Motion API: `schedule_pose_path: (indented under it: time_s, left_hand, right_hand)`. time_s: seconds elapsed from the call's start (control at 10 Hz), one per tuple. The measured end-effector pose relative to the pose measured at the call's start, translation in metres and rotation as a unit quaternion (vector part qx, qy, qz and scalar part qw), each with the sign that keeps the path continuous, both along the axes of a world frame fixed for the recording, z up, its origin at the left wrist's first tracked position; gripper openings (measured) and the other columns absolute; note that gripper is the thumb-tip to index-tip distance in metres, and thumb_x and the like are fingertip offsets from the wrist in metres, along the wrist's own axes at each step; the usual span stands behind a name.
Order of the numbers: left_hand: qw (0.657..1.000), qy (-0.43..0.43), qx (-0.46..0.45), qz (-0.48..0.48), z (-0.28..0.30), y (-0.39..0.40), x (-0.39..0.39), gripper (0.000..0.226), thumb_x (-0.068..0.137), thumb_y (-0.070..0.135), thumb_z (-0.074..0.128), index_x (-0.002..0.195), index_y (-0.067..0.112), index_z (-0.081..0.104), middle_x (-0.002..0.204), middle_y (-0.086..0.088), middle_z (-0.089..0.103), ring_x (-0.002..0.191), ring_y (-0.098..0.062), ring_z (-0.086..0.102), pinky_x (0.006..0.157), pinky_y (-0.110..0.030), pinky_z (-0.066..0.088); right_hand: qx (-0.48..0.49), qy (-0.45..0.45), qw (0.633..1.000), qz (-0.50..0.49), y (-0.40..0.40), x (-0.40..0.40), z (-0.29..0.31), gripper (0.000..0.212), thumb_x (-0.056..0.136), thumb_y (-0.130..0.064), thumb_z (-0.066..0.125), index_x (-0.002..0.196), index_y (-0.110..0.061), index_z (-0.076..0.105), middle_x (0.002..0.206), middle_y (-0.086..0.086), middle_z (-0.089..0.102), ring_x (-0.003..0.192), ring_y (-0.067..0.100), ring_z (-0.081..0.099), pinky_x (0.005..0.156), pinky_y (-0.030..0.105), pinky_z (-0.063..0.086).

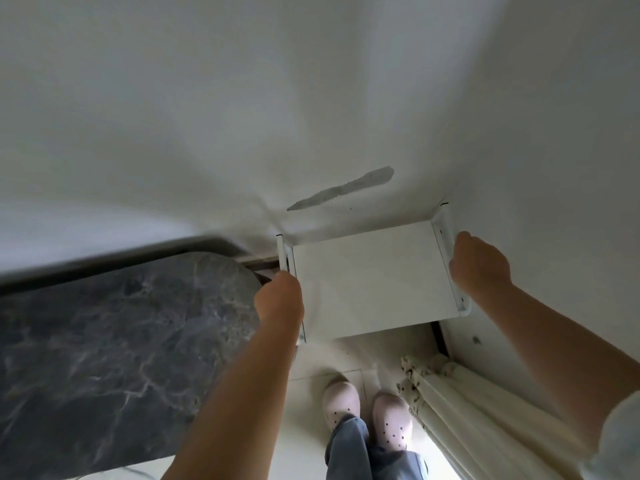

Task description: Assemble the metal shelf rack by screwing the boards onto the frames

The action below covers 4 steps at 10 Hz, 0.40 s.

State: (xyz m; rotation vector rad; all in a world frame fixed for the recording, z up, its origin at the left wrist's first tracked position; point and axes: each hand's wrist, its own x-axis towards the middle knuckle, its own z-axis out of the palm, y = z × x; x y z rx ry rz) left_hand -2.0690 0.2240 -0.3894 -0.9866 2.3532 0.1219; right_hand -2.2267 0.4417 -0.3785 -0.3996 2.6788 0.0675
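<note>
Both hands were on the rack at this point. The left hand [280, 301] was wrapped around the left frame [283, 252], fingers curled over the white rail, and the right hand [479, 263] gripped the right frame [446, 233] the same way from the other side. So neither hand was free, and no screwdriver or screws showed anywhere in the shot.

The rack itself stood upright in the corner, close against the white wall [242, 116], with the dark marble-look table [110, 334] just to its left and a bunched curtain [460, 393] to its right. The top board [370, 282] sat flat between the two frames and looked square to them. A couple of small dark spots along the right rail could have been screw holes or screw heads, too tiny to call.

Judging from that, the assembly looked pretty much finished, at least the top shelf. The person seemed to be positioning or checking the rack rather than fastening anything. Lower boards were hidden under the top one, so whether those were all screwed in couldn't be told.
</note>
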Motion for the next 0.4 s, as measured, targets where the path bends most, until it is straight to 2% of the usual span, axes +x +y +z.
schedule_pose_path:
  time_s: [0.1,0.2,0.3,0.4]
  left_hand:
    - [1.000,-0.003,0.017,0.025,-0.004,-0.004,0.001,0.035,0.096,0.011,0.045,0.129,0.001,0.040,0.109,-0.010,0.065,0.095,-0.021,0.066,0.075,-0.028,0.052]
    - [0.999,0.017,0.023,0.040,-0.008,-0.006,0.005,0.048,0.097,0.008,0.040,0.141,-0.004,0.023,0.118,-0.012,0.062,0.104,-0.024,0.063,0.083,-0.030,0.051]
    - [0.996,0.049,0.045,0.059,-0.009,-0.007,0.010,0.064,0.097,0.005,0.035,0.145,-0.004,-0.005,0.141,-0.016,0.041,0.120,-0.024,0.053,0.091,-0.029,0.046]
    - [0.991,0.097,0.070,0.066,-0.016,-0.010,0.016,0.067,0.097,0.006,0.032,0.143,-0.004,-0.015,0.156,-0.016,-0.006,0.142,-0.024,0.018,0.104,-0.025,0.035]
  right_hand:
    - [-0.001,-0.006,1.000,0.026,0.000,-0.001,-0.002,0.016,0.092,-0.003,0.041,0.105,0.003,0.049,0.100,0.017,0.058,0.078,0.028,0.057,0.062,0.027,0.037]
    - [-0.022,0.003,0.999,0.036,0.006,0.001,-0.007,0.016,0.094,-0.008,0.039,0.101,0.002,0.050,0.084,0.011,0.055,0.068,0.020,0.045,0.058,0.025,0.034]
    - [-0.063,-0.019,0.998,-0.002,0.006,0.008,-0.010,0.011,0.094,-0.011,0.041,0.087,-0.005,0.046,0.065,0.001,0.037,0.057,0.015,0.039,0.049,0.024,0.025]
    - [-0.125,-0.007,0.991,-0.049,-0.006,0.009,-0.001,0.021,0.090,-0.014,0.047,0.102,0.003,0.051,0.091,0.016,0.053,0.078,0.028,0.050,0.064,0.031,0.040]
